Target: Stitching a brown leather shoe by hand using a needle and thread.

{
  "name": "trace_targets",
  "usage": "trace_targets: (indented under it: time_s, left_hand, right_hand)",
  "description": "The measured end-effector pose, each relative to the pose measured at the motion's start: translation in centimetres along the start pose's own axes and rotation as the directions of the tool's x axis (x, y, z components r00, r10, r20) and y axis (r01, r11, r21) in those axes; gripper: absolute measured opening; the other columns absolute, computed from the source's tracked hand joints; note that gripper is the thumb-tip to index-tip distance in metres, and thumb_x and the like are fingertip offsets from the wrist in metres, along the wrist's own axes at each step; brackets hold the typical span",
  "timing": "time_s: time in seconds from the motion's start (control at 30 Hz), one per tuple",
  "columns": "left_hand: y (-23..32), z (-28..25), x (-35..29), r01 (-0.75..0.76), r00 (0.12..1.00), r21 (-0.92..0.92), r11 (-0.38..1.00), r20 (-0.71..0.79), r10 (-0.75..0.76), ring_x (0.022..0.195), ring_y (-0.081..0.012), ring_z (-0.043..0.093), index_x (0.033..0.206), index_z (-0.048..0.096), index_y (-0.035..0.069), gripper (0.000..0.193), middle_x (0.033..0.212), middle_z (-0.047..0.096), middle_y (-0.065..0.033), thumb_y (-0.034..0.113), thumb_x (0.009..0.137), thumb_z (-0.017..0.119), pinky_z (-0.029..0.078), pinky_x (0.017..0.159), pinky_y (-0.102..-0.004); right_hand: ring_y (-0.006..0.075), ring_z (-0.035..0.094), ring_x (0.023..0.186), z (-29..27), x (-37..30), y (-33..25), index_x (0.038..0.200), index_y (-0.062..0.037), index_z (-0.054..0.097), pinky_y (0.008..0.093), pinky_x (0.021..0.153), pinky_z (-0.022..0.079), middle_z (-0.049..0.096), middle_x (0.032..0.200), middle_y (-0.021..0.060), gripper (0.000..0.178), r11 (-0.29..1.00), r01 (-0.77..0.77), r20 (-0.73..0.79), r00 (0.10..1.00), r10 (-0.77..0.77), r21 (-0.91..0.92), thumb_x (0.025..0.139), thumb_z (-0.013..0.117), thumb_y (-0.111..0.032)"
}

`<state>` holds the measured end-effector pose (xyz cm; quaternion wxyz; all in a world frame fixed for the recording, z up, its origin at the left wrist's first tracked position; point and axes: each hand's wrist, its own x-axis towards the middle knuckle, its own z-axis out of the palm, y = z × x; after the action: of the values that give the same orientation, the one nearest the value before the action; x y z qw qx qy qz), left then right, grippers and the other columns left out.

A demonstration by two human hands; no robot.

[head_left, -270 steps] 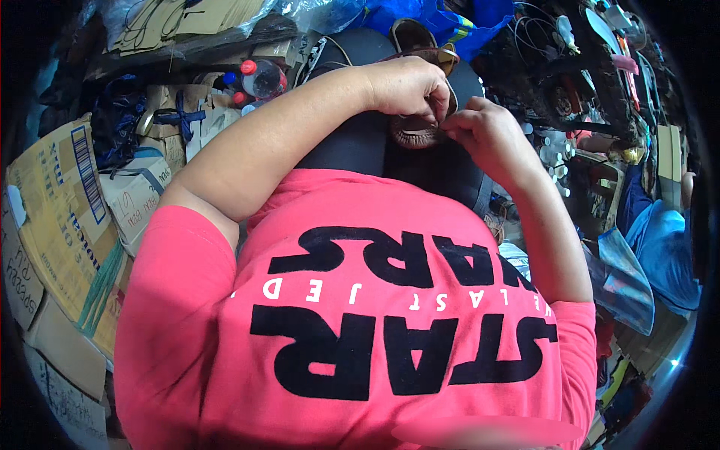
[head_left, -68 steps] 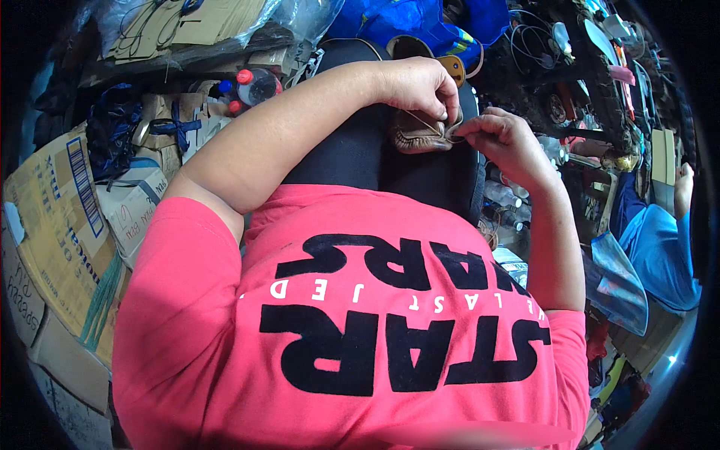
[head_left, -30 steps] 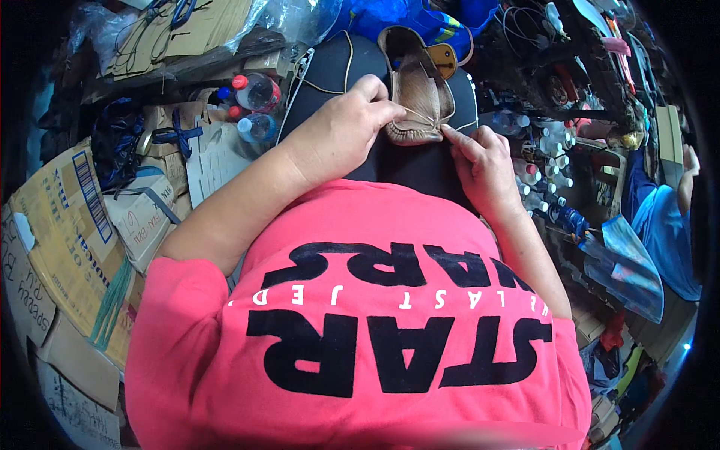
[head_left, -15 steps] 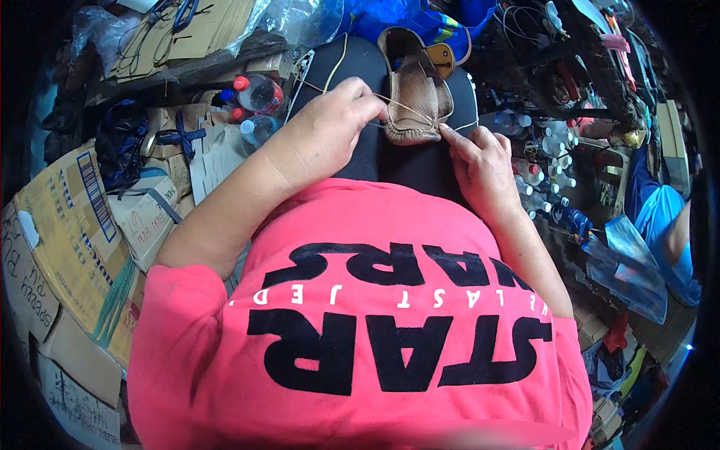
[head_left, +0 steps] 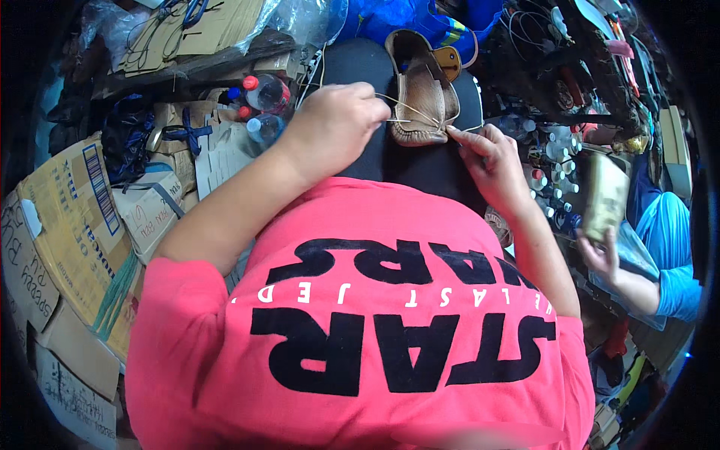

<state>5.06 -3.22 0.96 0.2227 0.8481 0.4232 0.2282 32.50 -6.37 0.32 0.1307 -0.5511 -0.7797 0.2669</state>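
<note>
A brown leather moccasin shoe rests on my dark-clothed lap, its gathered toe toward me. Pale thread crosses the shoe's opening to the stitched toe seam. My left hand is closed left of the toe, pinching a thin, light needle that points at the shoe. Beside the toe's right edge, my right hand has thumb and forefinger pressed together where thread comes out of the leather. The exact grip of its fingertips is too small to see fully.
At right, another person's hand holds a yellowish, blurred block-like object. Several plastic bottles stand nearby, with more bottles at left. Cardboard boxes crowd the left side. A blue bag lies beyond the shoe.
My left hand has shifted slightly away from the toe, and the needle shows more clearly. At right, another person's hand has come into view with the yellowish object.
</note>
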Motion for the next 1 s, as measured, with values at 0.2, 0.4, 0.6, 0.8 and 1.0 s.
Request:
trace_targets:
  time_s: [0.2,0.4,0.6,0.8,1.0]
  left_hand:
    - [-1.4,3.6,2.8,-0.183,0.976,-0.062,0.981,-0.132,0.173,0.08,-0.0215,0.055,0.088,0.072,0.017,0.012,0.076,0.053,-0.0016,0.015,0.076,0.07,0.04,0.072,-0.0343]
    - [-2.1,4.0,3.4,-0.138,0.99,-0.053,0.989,-0.012,0.138,0.084,-0.0204,0.054,0.09,0.074,0.023,0.016,0.078,0.052,-0.0006,0.015,0.077,0.07,0.039,0.075,-0.0363]
    - [-2.0,4.1,3.3,-0.14,0.99,-0.042,0.989,-0.011,0.139,0.084,-0.0204,0.054,0.09,0.074,0.024,0.016,0.078,0.052,-0.0007,0.015,0.077,0.069,0.038,0.077,-0.0365]
    - [-1.8,4.3,3.1,-0.13,0.991,-0.019,0.991,-0.01,0.13,0.084,-0.02,0.055,0.089,0.074,0.024,0.015,0.079,0.056,-0.0001,0.016,0.077,0.069,0.037,0.079,-0.0358]
    - [-1.9,4.9,3.8,-0.123,0.991,-0.054,0.991,0.049,0.126,0.083,-0.0188,0.059,0.087,0.073,0.022,0.012,0.08,0.062,-0.0011,0.018,0.076,0.07,0.037,0.081,-0.035]
  right_hand:
    - [0.0143,0.056,0.084,-1.1,2.1,3.0,0.109,-0.0133,0.07,0.0253,0.08,0.046,0.052,0.086,0.0036,0.044,0.92,-0.084,0.165,0.986,0.021,0.382,0.077,0.055,0.013]
    - [0.0137,0.053,0.085,-1.5,3.4,3.3,0.103,-0.0102,0.072,0.0239,0.081,0.044,0.05,0.09,0.0026,0.045,0.892,-0.083,0.209,0.978,-0.013,0.444,0.075,0.051,0.018]
    - [0.0128,0.049,0.08,-1.3,3.6,4.0,0.103,-0.0104,0.072,0.0242,0.078,0.043,0.046,0.082,0.0013,0.043,0.894,-0.088,0.232,0.973,-0.018,0.44,0.076,0.053,0.016]
    - [0.0124,0.046,0.077,-1.2,3.7,4.0,0.103,-0.012,0.073,0.0232,0.075,0.041,0.044,0.076,-0.0007,0.038,0.87,-0.113,0.245,0.97,-0.009,0.479,0.079,0.056,0.012]
    - [0.0109,0.044,0.076,-0.8,3.8,4.7,0.105,-0.0134,0.073,0.0215,0.074,0.04,0.043,0.074,-0.0025,0.037,0.841,-0.11,0.248,0.968,-0.029,0.53,0.079,0.059,0.009]
